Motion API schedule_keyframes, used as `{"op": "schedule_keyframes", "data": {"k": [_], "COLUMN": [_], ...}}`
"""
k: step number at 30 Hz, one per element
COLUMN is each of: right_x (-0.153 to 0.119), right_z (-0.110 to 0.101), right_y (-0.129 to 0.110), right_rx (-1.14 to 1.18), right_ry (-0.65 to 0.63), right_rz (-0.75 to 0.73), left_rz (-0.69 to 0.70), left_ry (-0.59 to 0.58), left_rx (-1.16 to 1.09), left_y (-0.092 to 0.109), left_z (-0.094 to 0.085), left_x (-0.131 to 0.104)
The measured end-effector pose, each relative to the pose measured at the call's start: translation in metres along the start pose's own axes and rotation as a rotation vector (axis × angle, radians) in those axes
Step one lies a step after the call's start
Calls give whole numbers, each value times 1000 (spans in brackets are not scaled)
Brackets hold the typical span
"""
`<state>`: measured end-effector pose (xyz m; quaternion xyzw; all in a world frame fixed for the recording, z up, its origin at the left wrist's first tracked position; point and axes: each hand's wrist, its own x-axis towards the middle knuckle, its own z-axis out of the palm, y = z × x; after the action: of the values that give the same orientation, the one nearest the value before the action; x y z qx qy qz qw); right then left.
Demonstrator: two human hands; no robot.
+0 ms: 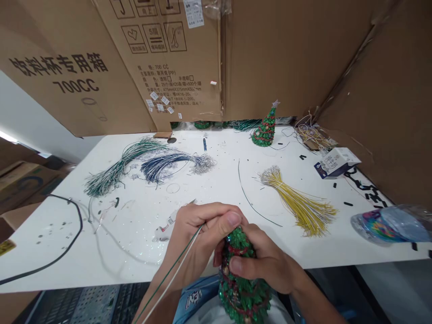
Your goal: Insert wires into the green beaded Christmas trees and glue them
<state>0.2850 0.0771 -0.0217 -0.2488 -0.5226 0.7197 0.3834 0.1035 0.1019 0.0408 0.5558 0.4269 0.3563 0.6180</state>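
Note:
A small green Christmas tree with red garland [245, 288] is held over my lap at the table's front edge. My right hand [266, 258] wraps round its upper right side, thumb across the front. My left hand [209, 229] closes at the tip, its thumb and fingers pinched there. A green wire and a white wire [175, 274] run from the left hand down along the left forearm. What sits at the tree's tip is hidden by the fingers.
Bundles of green wires [114, 171], blue wires [165, 164] and yellow wires [300, 202] lie on the white table [216, 193]. Farther back stands another tree [265, 129]. A small carton [337, 162] and a plastic tub [388, 225] are at right; cardboard boxes [182, 58] wall the back.

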Motion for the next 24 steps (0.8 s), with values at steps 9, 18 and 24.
{"op": "schedule_keyframes", "data": {"k": [9, 18, 24], "right_x": [-5, -16, -21], "right_z": [2, -13, -3], "right_y": [-4, 7, 5], "right_rx": [111, 282, 242], "right_ry": [2, 152, 237], "right_rz": [82, -77, -173], "left_rz": [28, 287, 536], "left_ry": [155, 264, 479], "left_rx": [-59, -14, 294], "left_y": [-5, -14, -1], "left_z": [9, 1, 12], "left_x": [-7, -32, -41]}}
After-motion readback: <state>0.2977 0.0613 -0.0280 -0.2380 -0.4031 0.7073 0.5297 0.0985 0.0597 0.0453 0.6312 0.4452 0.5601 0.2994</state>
